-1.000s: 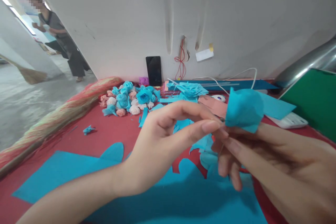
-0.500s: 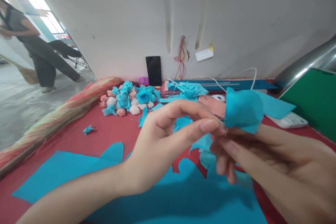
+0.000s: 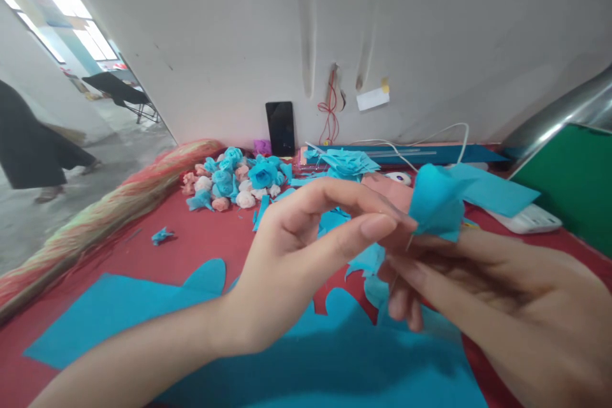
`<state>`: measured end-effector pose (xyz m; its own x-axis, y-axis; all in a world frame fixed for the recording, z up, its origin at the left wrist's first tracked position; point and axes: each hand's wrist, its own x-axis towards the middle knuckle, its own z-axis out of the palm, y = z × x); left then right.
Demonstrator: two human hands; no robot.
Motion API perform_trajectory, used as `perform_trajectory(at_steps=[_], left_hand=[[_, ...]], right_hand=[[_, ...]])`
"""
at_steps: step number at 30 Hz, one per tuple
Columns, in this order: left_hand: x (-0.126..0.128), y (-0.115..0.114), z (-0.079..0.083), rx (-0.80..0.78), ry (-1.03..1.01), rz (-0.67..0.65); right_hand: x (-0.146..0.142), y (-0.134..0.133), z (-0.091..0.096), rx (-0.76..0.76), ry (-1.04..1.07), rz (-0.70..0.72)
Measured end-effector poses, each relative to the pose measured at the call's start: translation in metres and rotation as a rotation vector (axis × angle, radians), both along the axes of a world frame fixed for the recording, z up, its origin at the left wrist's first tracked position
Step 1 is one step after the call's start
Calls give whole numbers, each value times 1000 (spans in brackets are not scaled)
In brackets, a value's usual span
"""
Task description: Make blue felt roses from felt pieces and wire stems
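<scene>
A blue crepe-paper petal, curled into a cup, stands above my fingers. My left hand has thumb and index finger pinched together at the petal's lower left edge. From the right, my right hand grips the petal's base between thumb and fingers. A thin, light-coloured strand or stem shows between the two hands; its exact kind I cannot tell. Beneath my hands lie large blue paper sheets with scalloped edges, and loose blue cut pieces.
Paper roses in blue, pink and white lie in a heap at the back left. A phone leans on the white board. Behind my hands are stacked blue strips and a white cable. A person walks at far left.
The blue petal has turned and looks narrower and more folded. My fingers have shifted slightly at its base. The person in the background has moved left.
</scene>
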<state>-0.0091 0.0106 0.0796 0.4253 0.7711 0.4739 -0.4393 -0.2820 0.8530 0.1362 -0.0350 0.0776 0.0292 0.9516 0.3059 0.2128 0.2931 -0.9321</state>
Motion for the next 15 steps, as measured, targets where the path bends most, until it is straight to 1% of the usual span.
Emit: perform_trajectory(at_steps=[5, 10, 15], left_hand=[[-1, -1, 0, -23, -1, -36], [-1, -2, 0, -46, 5, -9], [-1, -2, 1, -57, 25, 2]], right_hand=[[-3, 1, 0, -36, 86, 17], [-2, 1, -2, -102, 119, 58], [4, 1, -4, -173, 95, 213]])
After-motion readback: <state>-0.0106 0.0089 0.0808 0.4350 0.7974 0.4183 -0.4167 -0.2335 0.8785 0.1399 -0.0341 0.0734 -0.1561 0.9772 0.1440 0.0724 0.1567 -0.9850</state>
